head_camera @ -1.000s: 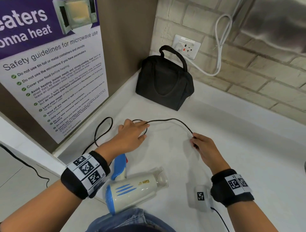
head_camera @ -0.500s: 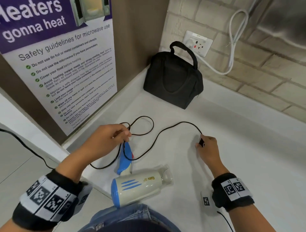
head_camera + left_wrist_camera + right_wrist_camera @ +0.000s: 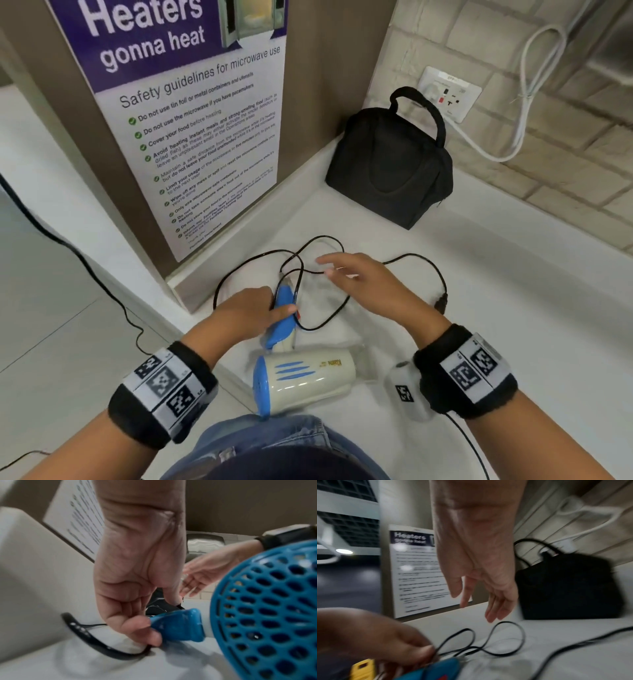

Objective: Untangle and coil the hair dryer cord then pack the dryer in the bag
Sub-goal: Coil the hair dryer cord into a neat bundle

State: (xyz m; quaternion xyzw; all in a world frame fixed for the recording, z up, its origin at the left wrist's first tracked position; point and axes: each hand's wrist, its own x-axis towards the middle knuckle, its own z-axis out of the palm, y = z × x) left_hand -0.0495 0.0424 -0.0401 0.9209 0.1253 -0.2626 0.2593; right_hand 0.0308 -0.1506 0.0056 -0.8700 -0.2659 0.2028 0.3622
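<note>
The hair dryer [image 3: 310, 377], white with blue stripes, lies on the white counter [image 3: 513, 274] close to my body. Its blue folding handle [image 3: 282, 317] points away from me. My left hand [image 3: 279, 308] grips that handle near its end [image 3: 178, 624], with cord strands running under the fingertips [image 3: 428, 649]. The thin black cord [image 3: 322, 240] lies in loose crossed loops beyond the handle, and its plug [image 3: 442, 303] rests on the counter at the right. My right hand [image 3: 329, 265] hovers over the loops with fingers spread [image 3: 489, 601], holding nothing. The black bag [image 3: 390, 168] stands zipped in the far corner.
A poster [image 3: 191, 120] covers the panel on the left. A wall socket [image 3: 448, 94] with a white cable [image 3: 527, 102] sits behind the bag. The counter's edge [image 3: 178, 291] drops to the floor at the left. A white sensor box [image 3: 404, 390] hangs by my right wrist.
My right hand has let go of the plug end and swung left over the cord loops. The left hand has shifted onto the dryer's handle. The plug now lies on the counter.
</note>
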